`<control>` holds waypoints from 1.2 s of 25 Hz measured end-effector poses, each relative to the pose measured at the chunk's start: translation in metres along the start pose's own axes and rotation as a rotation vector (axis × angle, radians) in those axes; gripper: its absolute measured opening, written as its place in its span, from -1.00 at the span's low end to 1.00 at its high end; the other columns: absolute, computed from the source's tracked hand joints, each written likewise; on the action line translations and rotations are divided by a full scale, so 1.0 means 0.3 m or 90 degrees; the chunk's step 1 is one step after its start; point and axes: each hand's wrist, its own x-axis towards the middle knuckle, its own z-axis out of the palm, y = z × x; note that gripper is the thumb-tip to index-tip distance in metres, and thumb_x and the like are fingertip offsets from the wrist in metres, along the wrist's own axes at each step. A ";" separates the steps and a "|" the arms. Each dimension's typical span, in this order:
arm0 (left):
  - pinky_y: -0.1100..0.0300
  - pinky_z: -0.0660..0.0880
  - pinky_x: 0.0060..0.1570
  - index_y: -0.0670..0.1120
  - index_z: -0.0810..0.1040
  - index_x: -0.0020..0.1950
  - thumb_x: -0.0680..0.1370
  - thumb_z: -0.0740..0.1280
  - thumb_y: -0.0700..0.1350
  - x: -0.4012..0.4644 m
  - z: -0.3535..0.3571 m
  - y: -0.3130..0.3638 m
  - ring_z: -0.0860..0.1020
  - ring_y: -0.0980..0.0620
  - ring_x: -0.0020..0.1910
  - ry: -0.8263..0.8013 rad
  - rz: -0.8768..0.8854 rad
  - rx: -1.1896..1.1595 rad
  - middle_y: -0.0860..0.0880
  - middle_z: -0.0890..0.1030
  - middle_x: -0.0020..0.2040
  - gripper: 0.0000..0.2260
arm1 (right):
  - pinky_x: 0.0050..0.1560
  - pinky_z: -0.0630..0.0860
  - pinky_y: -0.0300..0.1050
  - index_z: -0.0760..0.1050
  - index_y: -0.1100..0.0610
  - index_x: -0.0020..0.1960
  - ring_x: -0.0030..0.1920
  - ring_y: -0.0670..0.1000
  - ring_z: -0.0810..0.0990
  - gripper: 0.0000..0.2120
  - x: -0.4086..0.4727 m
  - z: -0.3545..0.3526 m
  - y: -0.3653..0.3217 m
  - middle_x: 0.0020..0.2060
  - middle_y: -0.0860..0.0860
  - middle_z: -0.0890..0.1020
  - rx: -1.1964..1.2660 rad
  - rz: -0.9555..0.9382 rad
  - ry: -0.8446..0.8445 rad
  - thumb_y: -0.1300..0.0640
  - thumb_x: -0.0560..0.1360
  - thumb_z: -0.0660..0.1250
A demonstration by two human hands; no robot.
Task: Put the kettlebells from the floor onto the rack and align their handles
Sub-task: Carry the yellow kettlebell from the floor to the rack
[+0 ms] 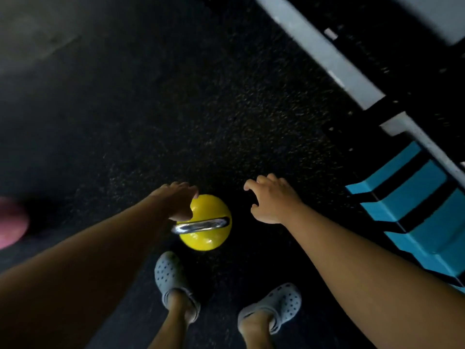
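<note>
**Reaching for the yellow kettlebell**

The floor [176,109] is carrying one yellow kettlebell [208,238] just ahead of the feet, chrome handle [201,226] lying crosswise. The rack [339,71] is running along the right, with blue blocks [415,210] between. The left hand [180,202] is hovering over the handle's near end, grip spread and not yet closing; the right hand [270,200] is hanging beside, grip spread and empty. Wrapping the handle centrally should be steadying the lift. A pink object [11,222] is lying well left, too blurred to name

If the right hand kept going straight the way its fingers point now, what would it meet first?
Probably only the speckled black floor: the right hand, open, points up-left, passing right of the yellow kettlebell. Depth is unclear.
</note>
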 end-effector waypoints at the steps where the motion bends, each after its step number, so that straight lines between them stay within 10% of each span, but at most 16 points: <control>1: 0.00 0.48 0.15 0.10 0.39 0.34 0.41 0.35 0.03 0.006 0.060 -0.044 0.48 -0.11 0.31 0.000 -0.006 -0.016 -0.03 0.48 0.34 -0.51 | 0.25 0.34 0.10 0.36 -0.05 0.33 0.24 0.14 0.39 -0.54 0.040 0.053 -0.038 0.21 0.05 0.48 0.002 -0.006 -0.014 0.04 0.44 0.31; 8: 0.01 0.48 0.05 0.07 0.43 0.28 0.36 0.41 -0.02 0.122 0.437 -0.184 0.44 -0.07 0.23 -0.039 0.028 -0.114 -0.02 0.46 0.24 -0.51 | 0.18 0.36 0.11 0.44 -0.05 0.23 0.17 0.18 0.42 -0.56 0.246 0.411 -0.190 0.15 0.06 0.48 -0.052 -0.044 -0.145 -0.02 0.36 0.35; 11: 0.12 0.41 -0.15 0.01 0.52 0.01 0.41 0.48 0.05 0.179 0.500 -0.179 0.48 0.00 0.01 0.016 0.051 -0.181 0.00 0.51 0.00 -0.73 | 0.07 0.37 0.03 0.42 -0.05 -0.10 0.09 0.14 0.43 -0.83 0.280 0.504 -0.163 0.01 0.02 0.45 -0.011 -0.051 -0.119 -0.03 0.41 0.39; 16: 0.19 0.26 -0.43 -0.02 0.57 -0.13 0.40 0.50 0.08 0.220 0.524 -0.147 0.45 0.08 -0.37 0.019 0.091 -0.225 0.08 0.48 -0.37 -0.77 | -0.23 0.37 -0.10 0.31 0.03 -0.36 -0.14 0.12 0.54 -0.66 0.305 0.556 -0.159 -0.27 -0.04 0.44 0.144 -0.071 -0.118 0.11 0.39 0.47; 30: 0.13 0.51 -0.33 -0.02 0.64 -0.08 0.40 0.39 -0.04 0.106 -0.133 0.050 0.59 0.00 -0.30 0.068 0.260 -0.138 -0.02 0.65 -0.26 -0.87 | -0.42 0.45 -0.14 0.61 0.17 -0.29 -0.39 0.12 0.60 -0.83 0.038 0.077 -0.065 -0.38 0.12 0.66 0.255 0.184 0.151 0.05 0.28 0.45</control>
